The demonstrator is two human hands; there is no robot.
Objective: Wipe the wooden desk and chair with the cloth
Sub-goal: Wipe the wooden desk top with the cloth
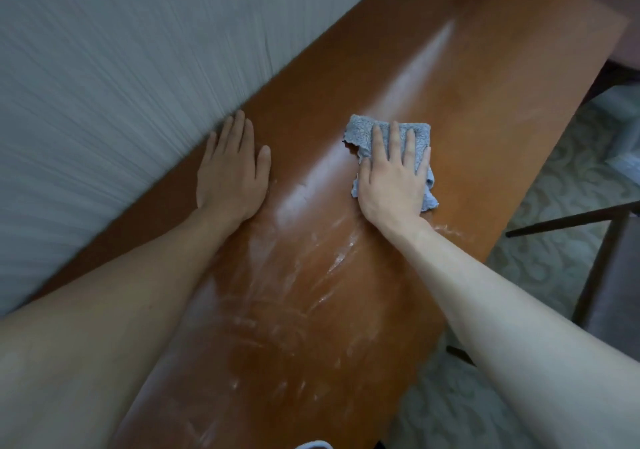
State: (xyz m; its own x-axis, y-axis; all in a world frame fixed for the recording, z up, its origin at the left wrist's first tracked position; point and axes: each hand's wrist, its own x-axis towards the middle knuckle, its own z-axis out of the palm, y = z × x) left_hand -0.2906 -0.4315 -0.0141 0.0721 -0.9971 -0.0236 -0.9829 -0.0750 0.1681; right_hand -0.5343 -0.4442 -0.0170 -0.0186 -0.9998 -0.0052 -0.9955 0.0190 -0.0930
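Note:
A long brown wooden desk (467, 95) runs from the near bottom to the far upper right. A crumpled blue-grey cloth (363, 131) lies on its middle. My right hand (394, 178) lies flat on the cloth, fingers straight and spread, pressing it to the wood. My left hand (232, 171) rests flat on the desk near the wall side, fingers straight, holding nothing. Whitish wet smears (298, 275) streak the desk surface between my forearms. The dark frame of a chair (588, 240) shows at the right.
A pale grey textured wall (121, 84) runs along the desk's left edge. Patterned light flooring (561, 213) lies to the right of the desk. A small white object (313, 444) peeks in at the bottom edge.

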